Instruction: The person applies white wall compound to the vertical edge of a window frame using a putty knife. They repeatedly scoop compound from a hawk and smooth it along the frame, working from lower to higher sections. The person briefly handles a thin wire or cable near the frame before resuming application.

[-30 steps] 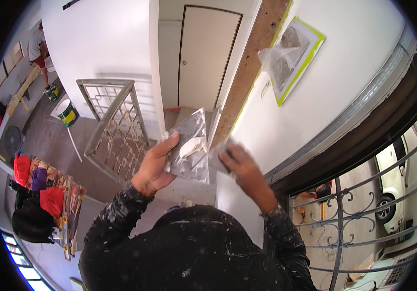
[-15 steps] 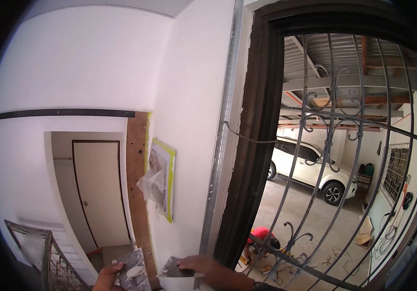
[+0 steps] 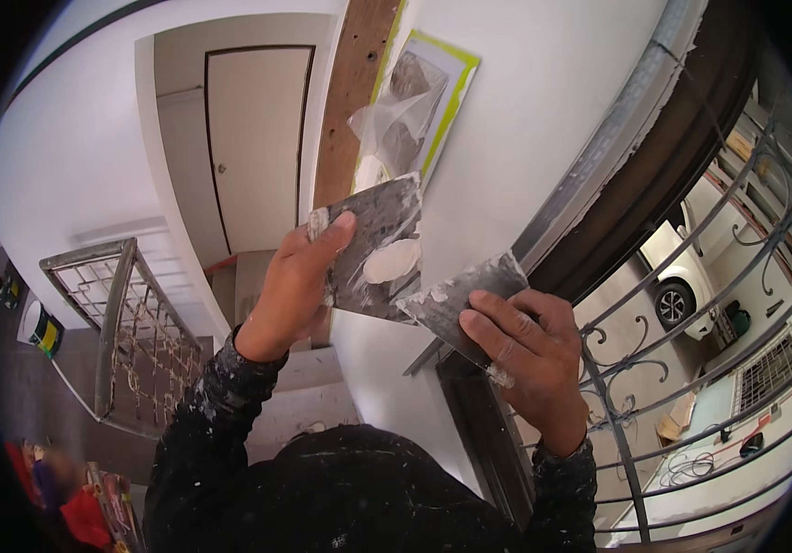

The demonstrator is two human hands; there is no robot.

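My left hand grips a smeared grey putty plate, its thumb pressed on the top face. On the plate lies a white lump of putty. In my right hand is a flat grey putty scraper, with fingers laid across its face and the thumb hidden beneath. White residue crusts the scraper's edges. Its left corner meets or overlaps the plate's lower right corner; whether they touch I cannot tell.
Beyond my hands, a yellow-edged wall recess has loose plastic hanging from it. A metal railing stands left above a lower floor with a bucket and a person in red. Window bars flank my right side; stair steps lie below.
My view has tilted down and turned. Both hands, with plate and scraper, now show higher and nearer the middle, and the scraper's corner has come up to the plate.
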